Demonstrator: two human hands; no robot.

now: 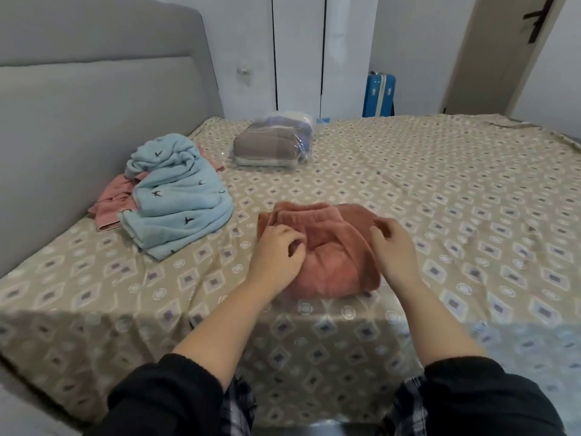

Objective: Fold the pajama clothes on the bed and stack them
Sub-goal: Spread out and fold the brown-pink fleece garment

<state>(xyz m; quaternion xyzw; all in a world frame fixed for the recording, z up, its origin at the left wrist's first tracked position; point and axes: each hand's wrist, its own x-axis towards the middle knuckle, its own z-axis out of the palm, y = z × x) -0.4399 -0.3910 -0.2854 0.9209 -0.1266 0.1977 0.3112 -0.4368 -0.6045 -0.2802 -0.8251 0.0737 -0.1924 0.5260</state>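
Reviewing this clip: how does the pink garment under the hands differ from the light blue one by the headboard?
Colour: the pink pajama pants are plain; the light blue pajama garment carries small dark bird marks.
Handling: the left hand and right hand hold the pink pajama pants; the light blue pajama garment lies untouched.
Place: pink mid-bed; blue beside the headboard, on another pink garment.
Both look plush and lie on the patterned sheet.
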